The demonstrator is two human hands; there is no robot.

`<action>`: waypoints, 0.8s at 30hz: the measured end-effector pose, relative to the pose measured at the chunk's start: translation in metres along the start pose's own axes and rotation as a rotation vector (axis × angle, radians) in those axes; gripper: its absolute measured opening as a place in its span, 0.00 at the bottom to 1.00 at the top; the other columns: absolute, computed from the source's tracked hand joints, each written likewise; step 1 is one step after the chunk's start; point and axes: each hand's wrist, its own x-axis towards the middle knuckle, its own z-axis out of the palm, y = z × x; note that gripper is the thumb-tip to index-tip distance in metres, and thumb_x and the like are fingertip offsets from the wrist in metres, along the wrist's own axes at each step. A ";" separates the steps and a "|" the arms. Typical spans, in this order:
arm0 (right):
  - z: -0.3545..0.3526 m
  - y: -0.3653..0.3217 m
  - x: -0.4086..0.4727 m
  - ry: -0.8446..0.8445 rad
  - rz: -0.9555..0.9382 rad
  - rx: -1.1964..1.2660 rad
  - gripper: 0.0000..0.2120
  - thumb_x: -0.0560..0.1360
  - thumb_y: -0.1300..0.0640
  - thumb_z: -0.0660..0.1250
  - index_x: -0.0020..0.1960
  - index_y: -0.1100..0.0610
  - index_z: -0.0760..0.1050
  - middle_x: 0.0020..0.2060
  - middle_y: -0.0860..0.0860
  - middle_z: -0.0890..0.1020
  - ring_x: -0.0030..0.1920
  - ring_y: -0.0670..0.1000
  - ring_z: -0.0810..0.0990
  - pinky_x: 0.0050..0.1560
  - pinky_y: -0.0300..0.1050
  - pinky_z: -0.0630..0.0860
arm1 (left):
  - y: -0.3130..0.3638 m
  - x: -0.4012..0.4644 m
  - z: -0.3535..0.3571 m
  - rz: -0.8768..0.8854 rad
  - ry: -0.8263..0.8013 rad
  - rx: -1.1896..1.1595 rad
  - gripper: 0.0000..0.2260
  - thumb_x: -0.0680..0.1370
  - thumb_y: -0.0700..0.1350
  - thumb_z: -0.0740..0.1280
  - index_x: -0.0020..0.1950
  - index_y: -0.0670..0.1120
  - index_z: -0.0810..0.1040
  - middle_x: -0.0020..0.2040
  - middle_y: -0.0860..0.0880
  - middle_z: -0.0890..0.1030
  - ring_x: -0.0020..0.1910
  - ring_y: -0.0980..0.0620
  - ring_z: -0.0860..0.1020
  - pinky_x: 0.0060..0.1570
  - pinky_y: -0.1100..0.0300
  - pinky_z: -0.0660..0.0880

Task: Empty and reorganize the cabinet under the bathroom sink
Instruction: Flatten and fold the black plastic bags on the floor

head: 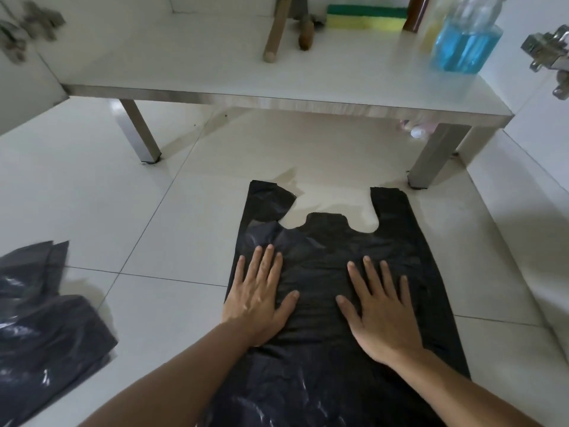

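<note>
From the head camera, a black plastic bag [335, 272] lies spread flat on the tiled floor [154, 241], its handles pointing toward the open cabinet [215, 72]. The left hand [261, 297] and right hand [378, 306] press flat on the bag, side by side, fingers straight and spread, gripping nothing. Left of the bag lies a second crumpled black bag [46, 328]. Beyond the bag, the cabinet shelf holds a blue-liquid bottle [465, 41], a sponge [366, 18] and wooden handles [277, 29].
</note>
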 end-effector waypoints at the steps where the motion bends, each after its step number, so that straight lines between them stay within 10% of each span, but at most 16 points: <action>1: 0.001 0.002 0.001 -0.002 -0.001 -0.020 0.40 0.71 0.29 0.22 0.79 0.44 0.37 0.79 0.49 0.42 0.79 0.55 0.40 0.76 0.59 0.37 | 0.001 0.001 -0.004 -0.013 0.014 -0.045 0.39 0.74 0.69 0.32 0.80 0.49 0.43 0.80 0.50 0.40 0.78 0.51 0.36 0.76 0.48 0.38; 6: 0.000 0.000 0.001 -0.010 0.014 -0.054 0.38 0.75 0.30 0.28 0.80 0.45 0.44 0.80 0.51 0.47 0.79 0.56 0.46 0.77 0.61 0.44 | -0.002 0.054 -0.032 -0.216 0.355 -0.324 0.19 0.78 0.51 0.58 0.64 0.45 0.75 0.63 0.46 0.75 0.63 0.46 0.70 0.65 0.52 0.65; 10: 0.003 0.002 0.001 -0.011 0.028 -0.060 0.35 0.78 0.30 0.36 0.80 0.46 0.50 0.79 0.52 0.52 0.79 0.57 0.52 0.76 0.63 0.50 | -0.019 0.115 -0.055 -0.572 0.274 -0.535 0.15 0.78 0.44 0.62 0.63 0.40 0.74 0.61 0.41 0.76 0.62 0.42 0.71 0.62 0.50 0.70; 18: 0.005 0.002 0.001 0.015 0.030 -0.064 0.35 0.78 0.31 0.40 0.79 0.47 0.56 0.78 0.52 0.57 0.78 0.58 0.55 0.75 0.61 0.50 | -0.027 0.155 -0.066 -0.723 0.156 -0.556 0.24 0.70 0.46 0.76 0.62 0.40 0.72 0.58 0.42 0.78 0.57 0.43 0.77 0.51 0.55 0.74; 24: 0.003 0.001 0.001 0.014 0.028 -0.060 0.35 0.78 0.31 0.41 0.79 0.47 0.58 0.78 0.53 0.59 0.78 0.58 0.57 0.74 0.62 0.52 | -0.045 0.148 -0.068 -0.802 0.355 -0.777 0.20 0.75 0.48 0.72 0.64 0.44 0.72 0.61 0.44 0.77 0.58 0.44 0.76 0.53 0.56 0.72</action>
